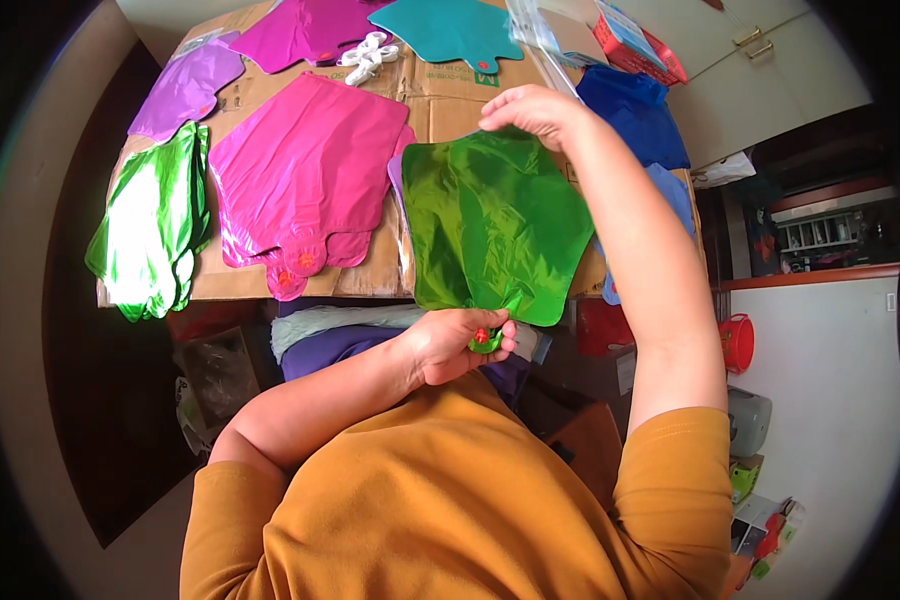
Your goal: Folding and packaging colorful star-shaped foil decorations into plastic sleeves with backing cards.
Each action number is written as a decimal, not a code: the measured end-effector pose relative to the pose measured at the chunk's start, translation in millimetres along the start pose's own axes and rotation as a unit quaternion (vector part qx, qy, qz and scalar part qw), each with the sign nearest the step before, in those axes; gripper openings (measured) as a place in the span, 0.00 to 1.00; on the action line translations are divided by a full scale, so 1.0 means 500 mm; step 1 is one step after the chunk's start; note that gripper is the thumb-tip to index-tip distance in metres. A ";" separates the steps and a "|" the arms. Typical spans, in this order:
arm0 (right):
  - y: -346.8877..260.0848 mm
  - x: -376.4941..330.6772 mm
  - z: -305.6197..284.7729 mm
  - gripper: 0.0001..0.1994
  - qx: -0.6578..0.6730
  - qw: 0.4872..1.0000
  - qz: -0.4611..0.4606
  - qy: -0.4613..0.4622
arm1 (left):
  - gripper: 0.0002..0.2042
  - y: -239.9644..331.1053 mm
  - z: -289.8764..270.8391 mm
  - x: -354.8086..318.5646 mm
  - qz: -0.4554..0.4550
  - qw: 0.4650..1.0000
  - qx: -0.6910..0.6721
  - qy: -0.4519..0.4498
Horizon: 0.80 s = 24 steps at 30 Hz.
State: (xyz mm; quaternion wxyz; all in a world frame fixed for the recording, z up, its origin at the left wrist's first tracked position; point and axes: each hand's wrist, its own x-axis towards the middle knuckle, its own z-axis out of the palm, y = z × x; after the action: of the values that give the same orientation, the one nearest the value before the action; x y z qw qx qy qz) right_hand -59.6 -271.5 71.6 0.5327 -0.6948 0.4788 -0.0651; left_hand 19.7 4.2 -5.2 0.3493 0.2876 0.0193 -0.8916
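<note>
A flat green foil balloon point(490, 220) with scalloped edges spreads in front of me, over the table's near edge. My left hand point(460, 340) is closed on its narrow neck, where a small red piece point(482, 336) shows. At the far edge of the same balloon is my right hand point(530, 112), its fingers curled round the foil; part of that grip is hidden. A strip of lilac foil point(397, 180) peeks out from under the green one. Left of it lies a pile of pink foil balloons point(305, 170).
Brown cardboard point(435, 105) covers the table. Around it lie shiny green balloons point(155, 225), a lilac one point(185, 85), a magenta one point(295, 30), a teal one point(445, 30) and blue ones point(630, 110). White ribbon point(370, 57) and a red basket point(640, 45) sit at the back.
</note>
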 end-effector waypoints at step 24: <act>-0.006 -0.028 0.006 0.13 -0.089 0.995 0.018 0.034 | 0.07 0.006 -0.009 -0.002 -0.001 0.995 -0.026 -0.093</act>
State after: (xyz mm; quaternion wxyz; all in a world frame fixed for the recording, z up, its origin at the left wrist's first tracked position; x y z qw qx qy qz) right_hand -63.6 -259.3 78.8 0.4533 -0.7284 0.5126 -0.0363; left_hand 24.3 3.5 -7.9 0.3557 0.1946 0.0101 -0.9141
